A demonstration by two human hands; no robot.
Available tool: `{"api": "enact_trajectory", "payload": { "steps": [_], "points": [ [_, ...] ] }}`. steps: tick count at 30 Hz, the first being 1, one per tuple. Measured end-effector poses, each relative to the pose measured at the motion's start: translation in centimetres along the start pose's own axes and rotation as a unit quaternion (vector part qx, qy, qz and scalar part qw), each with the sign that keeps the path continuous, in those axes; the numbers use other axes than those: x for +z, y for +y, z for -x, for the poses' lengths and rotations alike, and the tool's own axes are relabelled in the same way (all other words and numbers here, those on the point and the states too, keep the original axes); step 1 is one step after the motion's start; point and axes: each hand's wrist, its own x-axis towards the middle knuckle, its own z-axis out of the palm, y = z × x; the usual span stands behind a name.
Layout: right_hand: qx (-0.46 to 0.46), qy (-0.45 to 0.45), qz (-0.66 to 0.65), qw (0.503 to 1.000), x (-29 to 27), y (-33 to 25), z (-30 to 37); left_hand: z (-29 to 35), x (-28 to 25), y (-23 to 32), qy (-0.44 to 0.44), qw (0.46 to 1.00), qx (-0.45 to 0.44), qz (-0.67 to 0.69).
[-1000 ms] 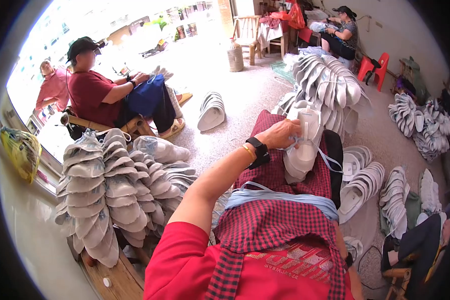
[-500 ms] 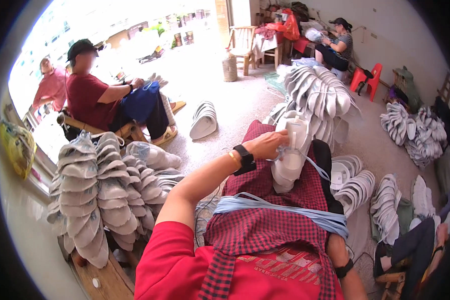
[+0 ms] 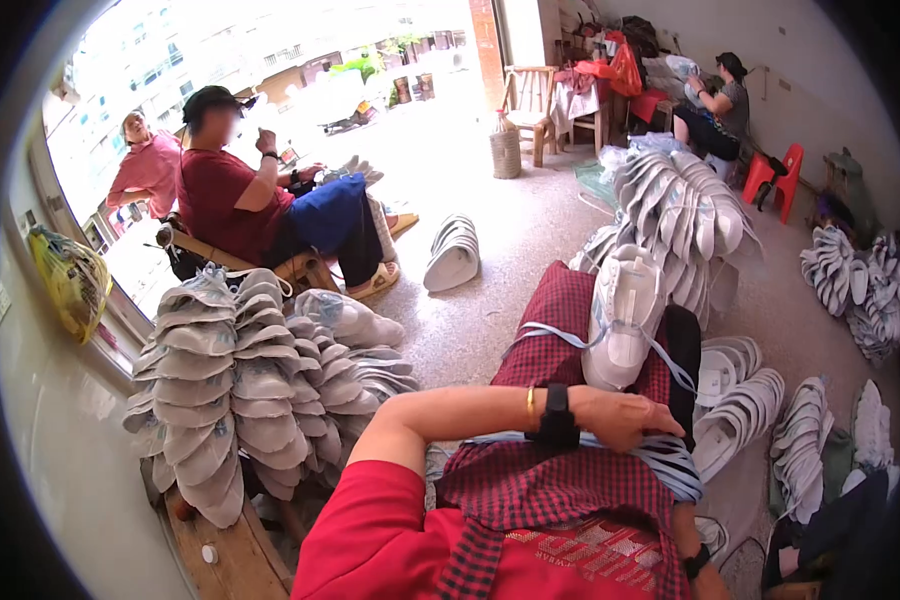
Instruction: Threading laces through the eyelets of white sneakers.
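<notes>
A white shoe upper lies lengthwise on the red-and-black checked apron over my lap. A thin light-blue lace crosses it and trails off both sides. My left hand, with a black watch at the wrist, reaches across my waist. Its fingers are closed on the bundle of light-blue laces lying there. Only the wrist of my right hand, wearing a black band, shows at the lower right. The laces and apron hide the fingers.
Stacked grey-white uppers stand on a wooden bench at left. Another pile rises beyond my knees, with rows of uppers at right. A seated person works ahead left. A red stool stands far right.
My left hand has left the upper and come back to the laces at my waist. The upper has turned over, and the lace now lies across it. The view has shifted left.
</notes>
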Motion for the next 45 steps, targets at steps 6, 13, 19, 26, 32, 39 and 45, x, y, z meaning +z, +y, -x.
{"api": "enact_trajectory", "payload": {
  "steps": [6, 13, 19, 26, 32, 39, 45],
  "points": [
    [0.089, 0.01, 0.025, 0.996, 2.4, 2.6, 2.5, -0.4, 0.5, -2.8, -0.025, 0.999, 0.015, -0.041],
    [0.041, 0.03, 0.015, 0.999, 0.3, -2.6, 1.3, 0.3, 0.7, -3.4, -0.013, 0.999, -0.042, -0.025],
    [0.06, 0.111, 0.081, 0.989, -0.9, -3.0, 3.2, -0.2, 1.3, -4.4, -0.022, 0.997, -0.042, -0.061],
    [0.082, -0.033, 0.093, 0.992, -0.5, -2.8, -0.3, 1.6, -0.1, -4.3, -0.006, 0.998, -0.057, -0.038],
    [-0.185, -0.032, 0.071, 0.98, 4.4, 0.2, -10.9, -4.5, 2.5, -1.3, 0.166, 0.95, 0.033, -0.262],
    [-0.172, -0.016, 0.068, 0.983, 4.4, 4.4, -10.1, -1.5, 2.0, -0.6, 0.065, 0.983, 0.028, -0.167],
    [-0.031, -0.005, 0.06, 0.998, 3.9, 7.7, -3.4, -1.7, 2.3, -1.9, -0.012, 0.999, 0.017, -0.04]
  ]
}}
